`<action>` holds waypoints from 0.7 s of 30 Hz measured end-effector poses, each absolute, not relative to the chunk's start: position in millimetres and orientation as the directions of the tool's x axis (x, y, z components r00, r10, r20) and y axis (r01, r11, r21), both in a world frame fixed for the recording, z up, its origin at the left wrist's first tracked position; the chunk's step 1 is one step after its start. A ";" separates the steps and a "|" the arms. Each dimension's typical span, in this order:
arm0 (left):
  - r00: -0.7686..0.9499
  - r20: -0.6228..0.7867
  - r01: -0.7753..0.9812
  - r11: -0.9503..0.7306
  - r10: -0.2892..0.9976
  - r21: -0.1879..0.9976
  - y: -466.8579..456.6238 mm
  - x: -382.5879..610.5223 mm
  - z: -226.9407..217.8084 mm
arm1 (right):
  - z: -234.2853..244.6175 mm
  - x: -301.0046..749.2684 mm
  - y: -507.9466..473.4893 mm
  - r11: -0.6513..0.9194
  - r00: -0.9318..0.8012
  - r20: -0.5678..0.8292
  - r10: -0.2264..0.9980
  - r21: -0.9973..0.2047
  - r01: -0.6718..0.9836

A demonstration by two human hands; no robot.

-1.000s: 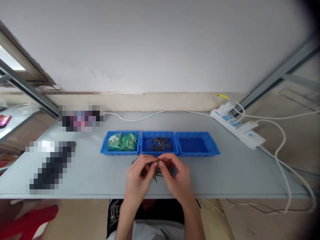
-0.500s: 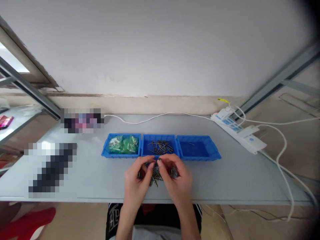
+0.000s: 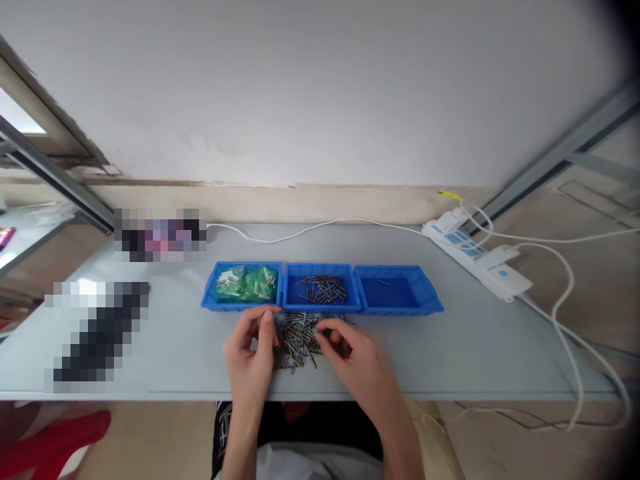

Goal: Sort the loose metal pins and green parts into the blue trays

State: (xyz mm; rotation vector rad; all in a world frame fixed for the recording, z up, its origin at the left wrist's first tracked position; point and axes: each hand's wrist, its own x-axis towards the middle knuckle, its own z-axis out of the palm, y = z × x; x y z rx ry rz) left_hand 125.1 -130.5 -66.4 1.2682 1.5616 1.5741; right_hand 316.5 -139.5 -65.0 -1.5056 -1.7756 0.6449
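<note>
A loose pile of slim metal pins [image 3: 299, 343], some with brass-coloured parts, lies on the table in front of the blue bins. At the pile's left edge is my left hand [image 3: 251, 347], closed with thumb and index finger together; whatever it holds is too small to make out. My right hand [image 3: 353, 353] is over the pile's right side, its thumb and forefinger pinched low among the pins, and the fingertips hide what is between them. Behind the pile, the middle blue bin [image 3: 290, 288] contains more of these pins [image 3: 325, 289].
The left blue bin [image 3: 206, 299] holds green-tinted plastic bags [image 3: 247, 285] with pale pieces inside. One thin pin [image 3: 383, 282] lies in the right blue bin [image 3: 427, 297]. A white power strip [image 3: 475, 257] with cables sits at the right. Blurred-out items [image 3: 100, 337] are at the left.
My hands have drawn apart from where they met above the pile. The left has moved left, and the right has shifted slightly right. More of the pile now shows between them.
</note>
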 end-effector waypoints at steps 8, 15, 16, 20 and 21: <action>-0.397 0.198 0.185 -0.133 0.896 0.974 -129.5 127.3 -64.2 | -67.2 298.0 -129.9 0.119 -0.073 0.098 0.992 -0.638 0.761; -0.399 0.220 0.196 -0.152 0.890 0.969 -130.0 123.4 -63.6 | -62.2 296.4 -132.5 0.172 -0.107 0.136 0.985 -0.683 0.710; -0.403 0.223 0.198 -0.154 0.888 0.968 -129.8 122.6 -63.4 | -60.4 295.7 -133.5 0.180 -0.133 0.122 0.984 -0.697 0.694; -0.400 0.217 0.196 -0.148 0.891 0.969 -128.3 120.3 -63.7 | -54.1 287.4 -136.6 0.165 -0.207 0.027 0.978 -0.703 0.692; -0.400 0.214 0.194 -0.146 0.891 0.970 -128.0 119.8 -64.1 | -53.3 284.5 -136.7 0.154 -0.202 0.012 0.979 -0.693 0.705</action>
